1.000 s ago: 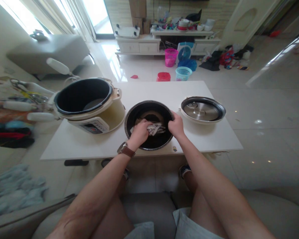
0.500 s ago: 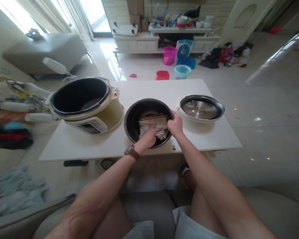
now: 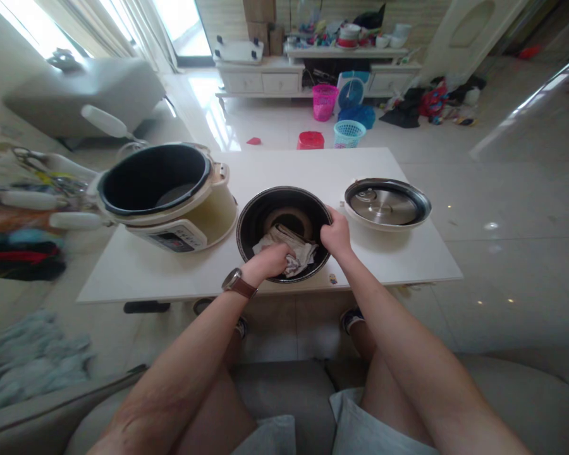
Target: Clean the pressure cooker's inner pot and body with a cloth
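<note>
A black inner pot (image 3: pixel 260 208) rests near the front edge of the white table. My right hand (image 3: pixel 336 232) grips its right rim, fingers wrapped over the edge. Inside the pot, my left hand (image 3: pixel 275 258) is closed on a pale, crumpled cloth (image 3: pixel 304 251), pressing it against the near part of the inside. The left fingertips are partly hidden by the cloth. To the left stands the cooker body (image 3: pixel 222 212), open at the top with a dark interior and a control panel in front. The cooker's round lid (image 3: pixel 384 208) lies inner side up to the right.
The white table (image 3: pixel 284 165) carries the cooker parts. Utensils with white handles (image 3: pixel 76 220) sit by the cooker on the left. Beyond the table are a red bin (image 3: pixel 310 140), a light blue basket (image 3: pixel 349 134) and a pink basket (image 3: pixel 324 103) on the floor.
My left hand has moved the cloth from the pot's middle right toward its near left side, and the cloth is more crumpled. My right hand still grips the rim.
</note>
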Demonstrator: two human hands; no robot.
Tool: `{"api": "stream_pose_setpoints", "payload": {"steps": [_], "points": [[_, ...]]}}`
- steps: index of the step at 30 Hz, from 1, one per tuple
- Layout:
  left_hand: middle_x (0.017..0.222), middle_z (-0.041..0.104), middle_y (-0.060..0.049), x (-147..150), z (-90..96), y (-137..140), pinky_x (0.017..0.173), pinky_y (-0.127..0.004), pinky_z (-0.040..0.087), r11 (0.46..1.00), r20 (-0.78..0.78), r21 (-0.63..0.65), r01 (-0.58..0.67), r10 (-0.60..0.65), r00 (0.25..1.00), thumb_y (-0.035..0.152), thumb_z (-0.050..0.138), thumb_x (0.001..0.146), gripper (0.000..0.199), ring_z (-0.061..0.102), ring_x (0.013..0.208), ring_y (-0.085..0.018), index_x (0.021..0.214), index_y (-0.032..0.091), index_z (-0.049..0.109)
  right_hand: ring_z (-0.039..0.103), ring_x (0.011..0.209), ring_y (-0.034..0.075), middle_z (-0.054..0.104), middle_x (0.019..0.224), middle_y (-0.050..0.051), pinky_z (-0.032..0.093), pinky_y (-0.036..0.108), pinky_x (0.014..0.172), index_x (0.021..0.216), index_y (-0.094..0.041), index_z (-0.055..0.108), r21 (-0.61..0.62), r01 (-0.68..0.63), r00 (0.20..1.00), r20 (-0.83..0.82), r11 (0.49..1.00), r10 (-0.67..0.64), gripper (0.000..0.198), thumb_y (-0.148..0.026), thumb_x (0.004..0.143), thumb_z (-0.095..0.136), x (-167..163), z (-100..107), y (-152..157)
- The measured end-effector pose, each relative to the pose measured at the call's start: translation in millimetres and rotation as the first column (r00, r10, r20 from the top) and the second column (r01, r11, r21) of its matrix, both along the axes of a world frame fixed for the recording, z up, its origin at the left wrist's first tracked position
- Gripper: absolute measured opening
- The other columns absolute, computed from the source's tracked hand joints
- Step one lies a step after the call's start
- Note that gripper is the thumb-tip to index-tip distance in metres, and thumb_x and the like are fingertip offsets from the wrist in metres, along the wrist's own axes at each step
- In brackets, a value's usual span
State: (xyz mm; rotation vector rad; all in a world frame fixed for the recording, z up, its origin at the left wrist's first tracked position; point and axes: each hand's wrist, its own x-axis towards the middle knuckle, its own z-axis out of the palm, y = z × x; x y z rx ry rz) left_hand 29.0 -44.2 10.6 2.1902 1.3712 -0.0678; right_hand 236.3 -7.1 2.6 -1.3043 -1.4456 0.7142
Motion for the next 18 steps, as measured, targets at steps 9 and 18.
{"api": "stream_pose_setpoints", "payload": {"steps": [9, 18], "points": [[0.145, 0.071, -0.009, 21.7, -15.1, -18.5, 0.121, -0.032, 0.045, 0.996, 0.255, 0.059, 0.07, -0.082, 0.963, -0.002, 0.045, 0.084, 0.064, 0.063, 0.138, -0.022, 0.136, 0.022, 0.074, 0.074, 0.118, 0.03, 0.083, 0.12, 0.005, 0.056, 0.046, 0.113, 0.121, -0.019, 0.081, 0.061, -0.142, 0.977, 0.168, 0.988, 0.13, 0.068, -0.011, 0.061, 0.048, 15.7, 32.2, 2.3], [0.144, 0.072, -0.012, 28.0, -17.6, -14.7, 0.121, -0.033, 0.045, 0.997, 0.282, 0.063, 0.046, -0.062, 0.957, -0.003, 0.046, 0.083, 0.065, 0.064, 0.137, -0.024, 0.138, 0.018, 0.073, 0.074, 0.108, 0.03, 0.083, 0.111, 0.007, 0.058, 0.046, 0.106, 0.114, -0.017, 0.079, 0.041, -0.064, 0.987, 0.15, 0.997, 0.058, 0.056, -0.016, 0.064, 0.051, 25.1, 18.0, 6.3]]}}
